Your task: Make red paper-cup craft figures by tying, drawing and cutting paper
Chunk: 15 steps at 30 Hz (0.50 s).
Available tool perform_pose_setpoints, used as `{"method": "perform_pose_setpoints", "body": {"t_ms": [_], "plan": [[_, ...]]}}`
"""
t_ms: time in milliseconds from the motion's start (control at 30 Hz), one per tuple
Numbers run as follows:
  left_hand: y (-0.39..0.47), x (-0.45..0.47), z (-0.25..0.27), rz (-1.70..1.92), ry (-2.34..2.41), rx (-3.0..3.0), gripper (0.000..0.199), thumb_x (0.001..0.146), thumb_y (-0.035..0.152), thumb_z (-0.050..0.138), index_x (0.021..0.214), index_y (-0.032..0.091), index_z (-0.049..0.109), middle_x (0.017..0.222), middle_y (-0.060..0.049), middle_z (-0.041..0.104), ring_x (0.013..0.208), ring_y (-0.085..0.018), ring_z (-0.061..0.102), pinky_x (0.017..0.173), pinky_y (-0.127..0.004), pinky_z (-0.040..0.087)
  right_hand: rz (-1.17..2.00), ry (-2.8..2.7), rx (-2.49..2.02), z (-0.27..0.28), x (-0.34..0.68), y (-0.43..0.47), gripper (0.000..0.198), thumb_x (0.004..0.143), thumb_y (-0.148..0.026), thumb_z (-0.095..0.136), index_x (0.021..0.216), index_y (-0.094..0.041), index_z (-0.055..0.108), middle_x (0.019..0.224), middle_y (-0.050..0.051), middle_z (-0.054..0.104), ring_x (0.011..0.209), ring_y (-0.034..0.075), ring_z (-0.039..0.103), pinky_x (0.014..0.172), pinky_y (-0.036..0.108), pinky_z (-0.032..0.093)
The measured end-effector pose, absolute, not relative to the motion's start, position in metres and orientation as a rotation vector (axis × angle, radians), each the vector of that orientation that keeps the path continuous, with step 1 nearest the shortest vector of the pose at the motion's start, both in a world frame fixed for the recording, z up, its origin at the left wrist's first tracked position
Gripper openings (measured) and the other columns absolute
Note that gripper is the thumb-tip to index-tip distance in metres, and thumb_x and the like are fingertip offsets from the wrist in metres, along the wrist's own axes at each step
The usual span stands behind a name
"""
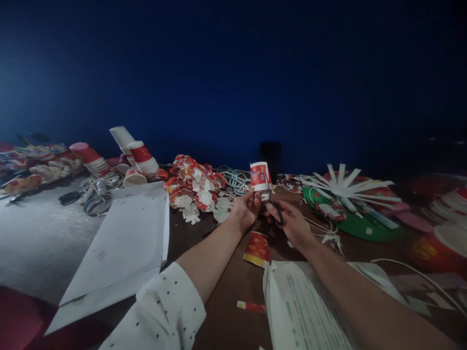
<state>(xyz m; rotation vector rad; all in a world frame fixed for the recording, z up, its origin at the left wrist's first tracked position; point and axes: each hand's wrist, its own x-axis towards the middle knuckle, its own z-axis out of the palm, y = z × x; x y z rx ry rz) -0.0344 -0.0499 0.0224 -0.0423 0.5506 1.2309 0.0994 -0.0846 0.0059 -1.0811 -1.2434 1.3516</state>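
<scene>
At the middle of the table my left hand (246, 213) is closed on the lower part of a red and white paper cup (259, 176), which stands up above my fingers. My right hand (290, 221) grips black-handled scissors (280, 214), whose blades point upward against the right side of the cup. Whether the blades are apart is too small to tell. Below the hands lies a red and gold piece of cut paper cup (257, 249). Nearer to me is a small red paper strip (251, 306).
Cut cup scraps (199, 182) are heaped left of the hands, beside a white board (127, 243). Stacked paper cups (142, 158) stand behind it. A green disc (368, 228) with white paper strips (341, 182) lies right. A printed paper bundle (302, 306) lies in front.
</scene>
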Motion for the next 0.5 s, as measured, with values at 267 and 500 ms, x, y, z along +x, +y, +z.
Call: {"method": "perform_pose_setpoints", "body": {"t_ms": [267,500], "plan": [[-0.0499,-0.0360,0.0221,1.231,0.551,-0.039,0.011,0.087,0.011,0.053,0.085,0.004,0.061,0.063,-0.004,0.061,0.048,-0.005,0.059,0.041,-0.008,0.046,1.262,-1.281,-1.162,0.0105,0.0986,-0.0887,0.050,0.067,-0.054,0.071,0.101,-0.018,0.069,0.066,0.001,0.060,0.051,0.010,0.050,0.041,0.020,0.037],[-0.0507,-0.0352,0.0226,1.227,0.545,-0.006,0.016,0.090,0.011,0.048,0.085,0.003,0.060,0.061,-0.004,0.062,0.047,-0.005,0.058,0.042,-0.009,0.046,1.184,-1.269,-1.164,0.0100,0.0951,-0.0895,0.047,0.065,-0.055,0.072,0.094,-0.017,0.072,0.059,-0.001,0.058,0.046,0.009,0.048,0.044,0.022,0.037]]}}
